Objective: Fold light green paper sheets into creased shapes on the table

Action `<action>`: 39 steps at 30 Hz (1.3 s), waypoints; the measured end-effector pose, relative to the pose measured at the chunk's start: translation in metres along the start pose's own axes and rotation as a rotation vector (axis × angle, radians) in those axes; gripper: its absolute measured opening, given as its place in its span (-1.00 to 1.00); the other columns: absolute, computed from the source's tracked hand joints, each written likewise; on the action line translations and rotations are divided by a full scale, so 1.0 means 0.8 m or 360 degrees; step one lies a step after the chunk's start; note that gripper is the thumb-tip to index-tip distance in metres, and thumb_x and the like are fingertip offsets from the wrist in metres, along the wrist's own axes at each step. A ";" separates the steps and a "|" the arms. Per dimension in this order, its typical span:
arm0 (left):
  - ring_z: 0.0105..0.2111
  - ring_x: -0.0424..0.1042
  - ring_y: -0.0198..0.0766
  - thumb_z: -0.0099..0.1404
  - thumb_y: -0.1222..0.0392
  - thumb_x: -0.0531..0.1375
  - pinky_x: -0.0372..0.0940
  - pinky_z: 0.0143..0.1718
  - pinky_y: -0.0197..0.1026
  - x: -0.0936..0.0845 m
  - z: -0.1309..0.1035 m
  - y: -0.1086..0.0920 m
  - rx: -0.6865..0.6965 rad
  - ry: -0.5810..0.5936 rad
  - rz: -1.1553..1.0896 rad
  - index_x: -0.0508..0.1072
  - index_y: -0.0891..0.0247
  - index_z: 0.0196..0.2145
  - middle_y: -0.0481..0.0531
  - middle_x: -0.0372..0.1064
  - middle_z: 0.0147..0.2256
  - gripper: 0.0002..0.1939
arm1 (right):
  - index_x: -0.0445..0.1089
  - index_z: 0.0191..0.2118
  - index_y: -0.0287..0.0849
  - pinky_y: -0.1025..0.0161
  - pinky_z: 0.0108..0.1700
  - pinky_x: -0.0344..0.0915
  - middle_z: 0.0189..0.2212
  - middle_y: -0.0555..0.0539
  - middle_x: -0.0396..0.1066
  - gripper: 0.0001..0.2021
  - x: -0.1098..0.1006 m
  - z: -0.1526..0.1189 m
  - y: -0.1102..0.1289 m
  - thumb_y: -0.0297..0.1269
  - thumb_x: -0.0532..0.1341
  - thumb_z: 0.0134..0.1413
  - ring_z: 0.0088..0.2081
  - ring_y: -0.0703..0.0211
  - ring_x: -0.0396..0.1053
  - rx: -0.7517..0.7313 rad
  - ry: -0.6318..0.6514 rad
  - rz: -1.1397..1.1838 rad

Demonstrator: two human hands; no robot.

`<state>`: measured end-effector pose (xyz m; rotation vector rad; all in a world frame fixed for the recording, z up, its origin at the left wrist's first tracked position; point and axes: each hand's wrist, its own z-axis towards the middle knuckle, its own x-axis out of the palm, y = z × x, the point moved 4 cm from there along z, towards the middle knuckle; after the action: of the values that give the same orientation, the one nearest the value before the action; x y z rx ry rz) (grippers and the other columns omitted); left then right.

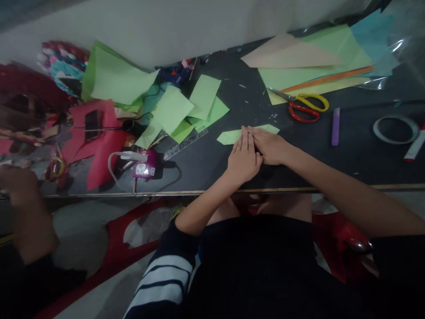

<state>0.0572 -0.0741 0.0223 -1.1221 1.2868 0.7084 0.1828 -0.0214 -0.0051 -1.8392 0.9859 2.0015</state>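
A narrow strip of folded light green paper [227, 138] with pointed ends lies on the dark table. My left hand [244, 156] presses flat on its middle, fingers stretched out and pointing away from me. Beside it, my right hand [268, 145] also lies flat on the paper, its fingertips meeting those of my left hand. The middle of the strip is hidden under both hands. To the left are a clear ruler [186, 144] and loose green sheets [172, 108]. Scissors [307, 105] with one red and one yellow handle lie beyond my right hand.
A purple stick [335, 127], a roll of tape [396, 129] and a marker [415, 145] lie on the right. More coloured sheets [312, 55] are stacked at the back. A purple power socket [145, 165] with a cable stands left, near another person's hand [18, 181].
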 end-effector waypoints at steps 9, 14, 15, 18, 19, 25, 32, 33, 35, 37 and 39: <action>0.59 0.03 0.08 0.61 -0.28 -0.08 -0.01 0.60 0.12 0.008 -0.016 0.032 -0.0020 0.0007 0.0045 0.08 0.51 0.56 0.35 -0.03 0.56 -0.12 | -0.15 0.65 -0.34 -0.28 0.59 0.04 0.62 -0.30 -0.13 -0.20 0.012 -0.001 -0.012 0.01 -0.06 0.50 0.61 -0.28 -0.06 -0.0050 -0.0106 -0.0018; 0.59 0.01 0.10 0.62 -0.26 -0.03 0.01 0.60 0.11 -0.002 -0.021 0.036 -0.0104 0.0074 0.0155 0.10 0.41 0.57 0.26 -0.01 0.56 -0.17 | -0.13 0.65 -0.29 -0.25 0.55 0.13 0.61 -0.31 -0.06 -0.16 0.006 -0.029 -0.029 0.15 -0.07 0.50 0.59 -0.26 0.03 0.0036 -0.0123 -0.0054; 0.59 0.01 0.09 0.61 -0.26 -0.03 0.01 0.60 0.11 -0.003 -0.022 0.037 -0.0103 0.0073 0.0155 0.10 0.39 0.57 0.25 -0.01 0.57 -0.17 | -0.11 0.64 -0.29 -0.24 0.55 0.13 0.61 -0.31 -0.05 -0.14 0.003 -0.037 -0.033 0.18 -0.06 0.49 0.58 -0.26 0.04 0.0059 -0.0117 -0.0061; 0.58 0.03 0.07 0.60 -0.29 0.00 0.00 0.60 0.11 -0.003 -0.021 0.039 -0.0073 0.0043 0.0124 0.11 0.35 0.57 0.23 0.01 0.56 -0.16 | -0.04 0.63 -0.30 -0.25 0.56 0.09 0.60 -0.30 -0.02 -0.13 -0.006 -0.056 -0.039 0.22 -0.04 0.46 0.57 -0.26 0.08 0.0131 -0.0074 -0.0077; 0.58 0.04 0.06 0.59 -0.30 0.01 -0.02 0.61 0.11 -0.003 -0.021 0.040 -0.0065 0.0031 0.0110 0.12 0.34 0.57 0.23 0.01 0.56 -0.16 | -0.01 0.62 -0.29 -0.26 0.57 0.08 0.59 -0.29 0.02 -0.14 -0.010 -0.057 -0.036 0.20 -0.04 0.46 0.56 -0.25 0.10 0.0159 -0.0063 -0.0090; 0.57 0.09 0.10 0.53 -0.22 0.16 -0.01 0.60 0.18 0.004 -0.018 0.046 -0.0007 -0.0053 0.0062 0.22 0.39 0.51 0.32 0.12 0.52 -0.17 | 0.23 0.52 -0.42 -0.32 0.62 -0.13 0.51 -0.34 0.22 -0.30 -0.024 0.007 0.039 -0.13 -0.12 0.47 0.58 -0.24 0.05 0.0359 -0.0288 -0.0158; 0.58 0.05 0.09 0.50 -0.19 0.17 0.03 0.58 0.13 0.003 -0.015 0.056 0.0055 0.0057 0.0008 0.09 0.46 0.56 0.40 0.01 0.55 -0.09 | 0.03 0.60 -0.40 -0.19 0.61 -0.04 0.61 -0.25 -0.09 -0.19 0.003 0.036 0.052 0.08 -0.18 0.50 0.62 -0.15 -0.05 0.0455 -0.0144 0.0254; 0.58 0.03 0.08 0.51 -0.21 0.17 0.02 0.59 0.12 0.001 -0.016 0.057 0.0057 0.0087 0.0017 0.07 0.44 0.56 0.38 -0.02 0.56 -0.08 | 0.03 0.60 -0.44 -0.19 0.62 -0.06 0.61 -0.26 -0.09 -0.18 0.004 0.026 0.043 0.08 -0.16 0.49 0.62 -0.16 -0.05 0.0496 -0.0152 0.0227; 0.59 0.01 0.06 0.54 -0.21 0.15 0.01 0.59 0.10 -0.004 -0.018 0.056 0.0047 0.0135 0.0040 0.08 0.41 0.56 0.34 -0.01 0.56 -0.12 | 0.04 0.59 -0.45 -0.18 0.62 -0.06 0.60 -0.27 -0.07 -0.18 0.005 0.002 0.024 0.08 -0.12 0.48 0.61 -0.17 -0.04 0.0573 -0.0168 0.0176; 0.58 0.04 0.02 0.59 -0.11 0.09 0.02 0.59 0.11 -0.010 -0.018 0.052 0.0008 0.0143 0.0060 0.13 0.39 0.55 0.30 0.03 0.55 -0.24 | 0.08 0.59 -0.36 -0.21 0.60 0.00 0.59 -0.23 -0.02 -0.20 0.005 -0.018 0.011 0.10 -0.10 0.48 0.60 -0.17 0.00 0.0616 -0.0238 0.0152; 0.54 0.17 -0.01 0.64 0.06 -0.03 0.02 0.59 0.15 -0.018 -0.013 0.043 -0.0063 0.0091 0.0082 0.26 0.36 0.50 0.26 0.16 0.51 -0.40 | 0.11 0.59 -0.31 -0.26 0.59 0.04 0.59 -0.23 0.02 -0.21 0.006 -0.028 0.006 0.12 -0.08 0.47 0.59 -0.21 0.03 0.0629 -0.0305 0.0137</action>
<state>0.0190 -0.0693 0.0284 -1.1517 1.3590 0.7474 0.1969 -0.0401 -0.0081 -1.3931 1.3067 1.8224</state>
